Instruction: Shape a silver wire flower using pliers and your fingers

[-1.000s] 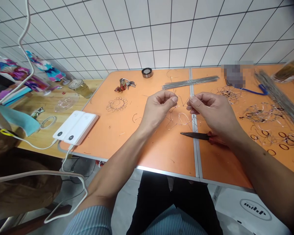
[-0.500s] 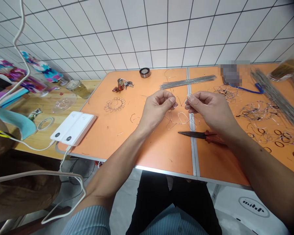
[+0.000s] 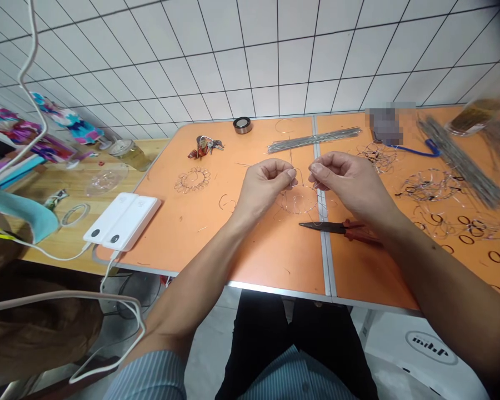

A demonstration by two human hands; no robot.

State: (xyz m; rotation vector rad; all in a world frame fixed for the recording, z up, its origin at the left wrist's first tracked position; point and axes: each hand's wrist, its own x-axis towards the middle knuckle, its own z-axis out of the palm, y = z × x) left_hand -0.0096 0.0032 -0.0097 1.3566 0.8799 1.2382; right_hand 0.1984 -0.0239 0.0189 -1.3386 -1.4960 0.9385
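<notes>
My left hand [image 3: 264, 189] and my right hand [image 3: 350, 180] are close together above the table, each with thumb and forefinger pinched on thin wire. Around and below the fingertips shows a looped wire ring [image 3: 299, 213], its strands so fine that I cannot tell which part each hand grips. Red-handled scissors [image 3: 323, 226] lie under my right wrist, which hides part of the handles. Beyond the hands is a bundle of straight wires [image 3: 312, 140]. A finished-looking ring of wire loops [image 3: 191, 180] lies to the left.
On the orange table [image 3: 258, 261] are a tape roll [image 3: 242, 125], keys [image 3: 208, 145] and a white power bank [image 3: 127, 222] with cables. At right lie tangled wire rings [image 3: 431, 186], small dark rings [image 3: 466, 239] and a thick wire bundle [image 3: 462, 161]. A tiled wall stands behind.
My hands stay pinched on the wire and have come slightly closer together. The whole view has shifted a little, so the table's things appear further left.
</notes>
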